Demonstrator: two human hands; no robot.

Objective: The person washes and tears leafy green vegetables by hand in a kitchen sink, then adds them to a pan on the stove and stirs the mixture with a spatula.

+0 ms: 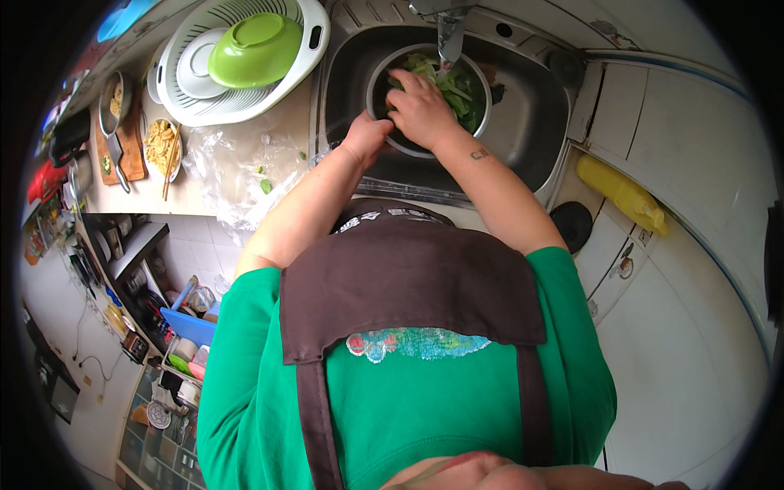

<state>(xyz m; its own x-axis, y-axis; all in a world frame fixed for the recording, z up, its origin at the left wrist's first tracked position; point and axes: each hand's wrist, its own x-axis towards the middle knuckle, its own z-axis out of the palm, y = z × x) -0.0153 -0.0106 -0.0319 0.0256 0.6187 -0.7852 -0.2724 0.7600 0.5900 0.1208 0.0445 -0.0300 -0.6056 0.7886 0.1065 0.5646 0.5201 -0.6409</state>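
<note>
A round metal bowl [487, 105] stands in the stainless steel sink [527, 122] beneath the faucet [451, 38]. Leafy green vegetables [458, 92] fill it, and water seems to run onto them from the spout. My left hand [365, 136] grips the bowl's near-left rim; the thumb lies along the edge and the other fingers are hidden. Over the left part of the bowl, my right hand [421, 107] reaches into the greens with its fingers spread. Whether any leaf is caught under those fingers cannot be seen.
Left of the sink, a white colander [245, 113] holds an upturned green bowl [260, 49]. Crumpled clear plastic [214, 159] lies nearer. Farther left are a plate of pale food [160, 147] with chopsticks [173, 160] and a knife [117, 160] on a cutting board [131, 162].
</note>
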